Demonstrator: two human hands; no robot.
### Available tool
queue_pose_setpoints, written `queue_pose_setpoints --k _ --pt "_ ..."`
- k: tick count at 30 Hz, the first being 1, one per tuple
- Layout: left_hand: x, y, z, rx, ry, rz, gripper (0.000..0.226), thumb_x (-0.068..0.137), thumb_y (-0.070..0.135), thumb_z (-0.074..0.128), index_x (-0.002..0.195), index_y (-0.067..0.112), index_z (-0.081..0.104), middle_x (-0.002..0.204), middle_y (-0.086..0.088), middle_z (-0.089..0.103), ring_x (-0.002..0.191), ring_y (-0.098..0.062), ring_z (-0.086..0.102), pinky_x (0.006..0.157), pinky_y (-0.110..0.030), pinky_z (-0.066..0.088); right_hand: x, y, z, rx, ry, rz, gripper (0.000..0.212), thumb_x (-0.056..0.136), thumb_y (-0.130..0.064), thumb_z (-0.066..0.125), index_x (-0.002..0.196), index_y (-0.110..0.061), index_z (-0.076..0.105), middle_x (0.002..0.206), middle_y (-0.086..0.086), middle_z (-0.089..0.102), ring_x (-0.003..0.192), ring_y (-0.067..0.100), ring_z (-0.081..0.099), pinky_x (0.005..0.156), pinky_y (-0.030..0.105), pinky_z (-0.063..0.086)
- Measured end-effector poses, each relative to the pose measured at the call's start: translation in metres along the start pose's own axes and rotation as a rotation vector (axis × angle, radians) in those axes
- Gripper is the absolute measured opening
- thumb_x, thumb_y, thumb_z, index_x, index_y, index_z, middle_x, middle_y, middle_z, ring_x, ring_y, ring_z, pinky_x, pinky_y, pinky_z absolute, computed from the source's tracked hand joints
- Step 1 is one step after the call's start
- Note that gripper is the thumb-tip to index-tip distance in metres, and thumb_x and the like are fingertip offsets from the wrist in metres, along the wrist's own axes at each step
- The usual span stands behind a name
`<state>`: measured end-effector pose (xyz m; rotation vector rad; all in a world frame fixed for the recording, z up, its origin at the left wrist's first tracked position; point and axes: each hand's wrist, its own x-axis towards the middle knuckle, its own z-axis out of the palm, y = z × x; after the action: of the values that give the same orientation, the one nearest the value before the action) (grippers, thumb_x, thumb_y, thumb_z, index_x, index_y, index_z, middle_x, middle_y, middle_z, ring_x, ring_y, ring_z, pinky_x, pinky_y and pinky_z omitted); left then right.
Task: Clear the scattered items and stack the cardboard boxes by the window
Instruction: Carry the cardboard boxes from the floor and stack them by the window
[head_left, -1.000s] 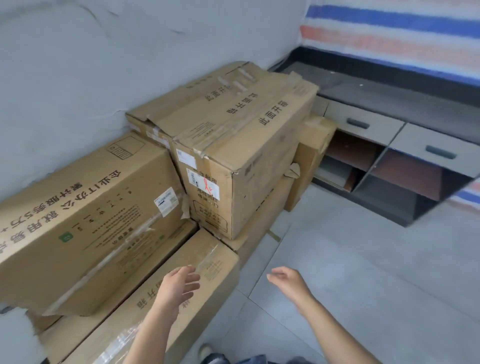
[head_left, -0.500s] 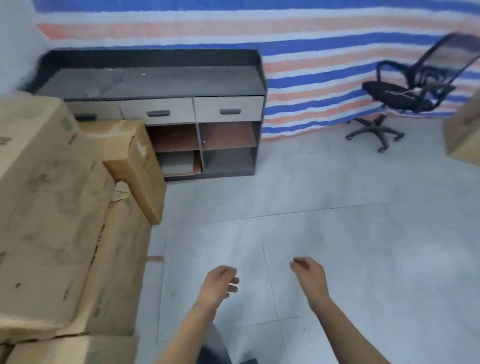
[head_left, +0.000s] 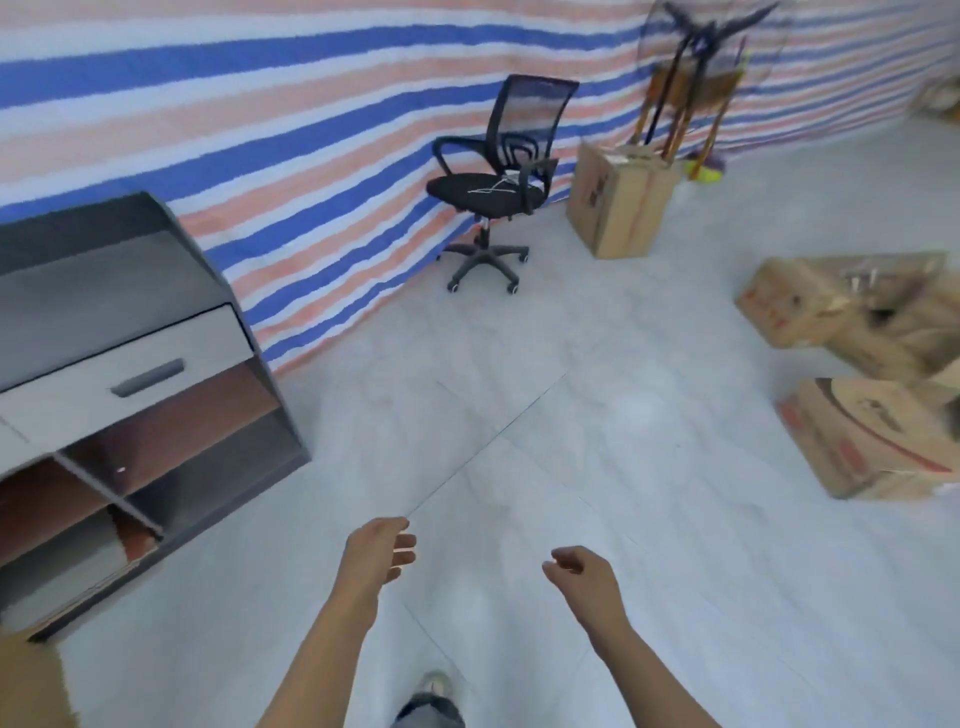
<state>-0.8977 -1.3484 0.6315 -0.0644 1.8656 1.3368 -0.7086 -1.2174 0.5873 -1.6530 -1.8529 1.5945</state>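
Observation:
My left hand (head_left: 382, 556) and my right hand (head_left: 582, 574) hang in front of me over the tiled floor, fingers loosely curled, holding nothing. An upright cardboard box (head_left: 618, 200) stands by the striped tarpaulin wall at the back. More cardboard boxes lie on the floor at the right: a closed one with red print (head_left: 872, 441) and a pile of opened ones (head_left: 852, 306) behind it. A corner of another box (head_left: 31, 680) shows at the bottom left edge. All boxes are well out of reach of both hands.
A grey cabinet (head_left: 119, 374) with a drawer and open shelves stands at the left. A black office chair (head_left: 498, 176) sits against the striped wall. Brooms and a fan (head_left: 696, 93) lean behind the upright box. My shoe (head_left: 431, 696) is at the bottom.
The view has swung right, away from the stacked boxes by the wall, past the cabinet to the chair and the boxes at the right. Both hands stay empty in front of me.

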Motion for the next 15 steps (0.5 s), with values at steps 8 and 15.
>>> queue_pose_setpoints --k 8,15 --pt "0.081 0.045 0.049 0.129 -0.170 -0.094 0.014 0.093 0.014 0.050 0.098 0.005 0.059 0.083 -0.008 0.062 0.071 -0.020 0.057 0.063 -0.027 0.041 0.032 -0.031 -0.009 0.106 0.171 0.176 0.014 0.086 -0.017 0.063 0.098 -0.020 0.059 0.100 -0.001 0.061 0.095 0.013 0.057 0.078 0.022 0.041" --pt "0.123 0.053 0.148 0.410 -0.349 -0.196 0.018 0.095 0.015 0.049 0.104 0.002 0.058 0.087 -0.010 0.063 0.076 -0.022 0.059 0.068 -0.029 0.045 0.084 -0.015 -0.028 0.092 0.217 0.341 0.027 0.086 -0.023 0.062 0.111 -0.014 0.060 0.103 -0.002 0.059 0.098 0.012 0.055 0.083 0.021 0.039"
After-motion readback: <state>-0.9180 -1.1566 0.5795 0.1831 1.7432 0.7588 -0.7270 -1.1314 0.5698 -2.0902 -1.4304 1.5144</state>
